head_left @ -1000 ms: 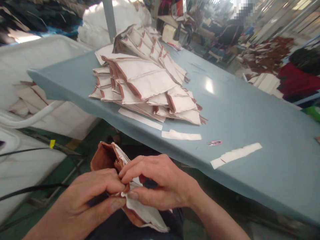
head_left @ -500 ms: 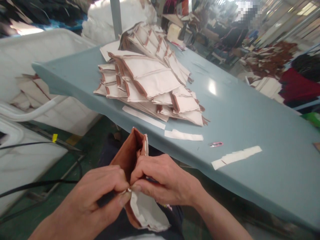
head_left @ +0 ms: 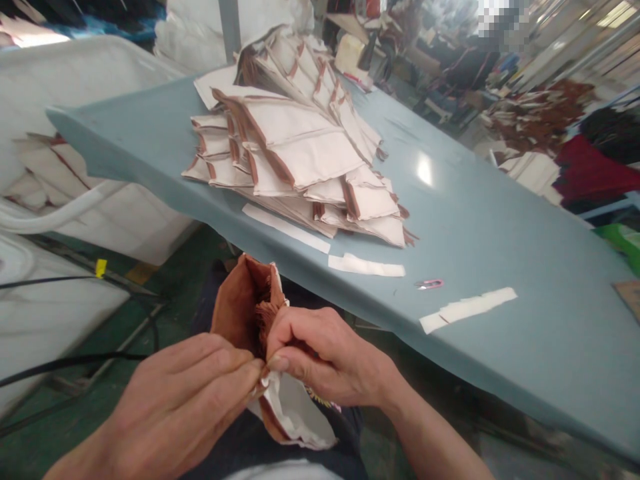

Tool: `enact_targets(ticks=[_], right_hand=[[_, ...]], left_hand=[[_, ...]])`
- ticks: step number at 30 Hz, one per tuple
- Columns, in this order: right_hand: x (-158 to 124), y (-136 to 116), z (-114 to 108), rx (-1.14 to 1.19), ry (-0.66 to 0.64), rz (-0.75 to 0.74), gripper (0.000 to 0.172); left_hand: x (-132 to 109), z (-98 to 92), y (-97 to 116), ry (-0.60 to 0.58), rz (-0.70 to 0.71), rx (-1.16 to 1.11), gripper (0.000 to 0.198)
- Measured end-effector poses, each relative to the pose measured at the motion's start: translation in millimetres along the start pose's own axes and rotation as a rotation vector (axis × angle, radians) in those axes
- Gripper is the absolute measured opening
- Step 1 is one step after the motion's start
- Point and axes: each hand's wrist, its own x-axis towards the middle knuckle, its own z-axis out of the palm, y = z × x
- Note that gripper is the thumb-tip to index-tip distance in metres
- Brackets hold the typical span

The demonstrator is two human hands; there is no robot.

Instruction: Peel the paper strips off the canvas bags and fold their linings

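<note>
A sewn fabric piece [head_left: 233,307], brown on one face and off-white on the other, is held over my lap. My left hand [head_left: 200,387] pinches its edge between thumb and fingers. Right beside it, my right hand [head_left: 320,353] grips the same edge, fingertips almost touching the left ones. Brown gathered fabric shows inside the fold above the hands, and an off-white flap hangs below. The exact spot between the fingertips is hidden.
A blue-covered table [head_left: 500,253] bears a pile of off-white and brown sewn pieces [head_left: 310,147]. Near its front edge lie pink thread snips [head_left: 429,284] and white strips [head_left: 470,310]. White bins [head_left: 115,60] stand at left, with a black cable [head_left: 75,360] in front.
The brown piece has opened wider at the top and shifted slightly left, showing more gathered fabric inside. My left fingers have straightened and lie flatter along the edge. The view has shifted slightly.
</note>
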Motion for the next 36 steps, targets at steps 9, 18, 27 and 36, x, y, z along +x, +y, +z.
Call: enact_targets(ticks=[9, 18, 27, 36], right_hand=[[-5.0, -7.2, -3.4, -0.064, 0.0, 0.029, 0.028], [-15.0, -5.4, -0.9, -0.179, 0.045, 0.02, 0.024], [-19.3, 7.0, 1.2, -0.115, 0.049, 0.036, 0.017], [-35.5, 12.9, -5.2, -0.13, 0.082, -0.138, 0.015]], left_hand=[[8.4, 7.2, -3.3, 0.129, 0.055, 0.077, 0.026], [11.6, 9.5, -1.4, 0.055, -0.068, -0.055, 0.024], [-0.9, 29.6, 1.4, -0.019, -0.43, -0.507, 0.031], [8.3, 28.0, 0.4, -0.032, -0.527, -0.615, 0.03]])
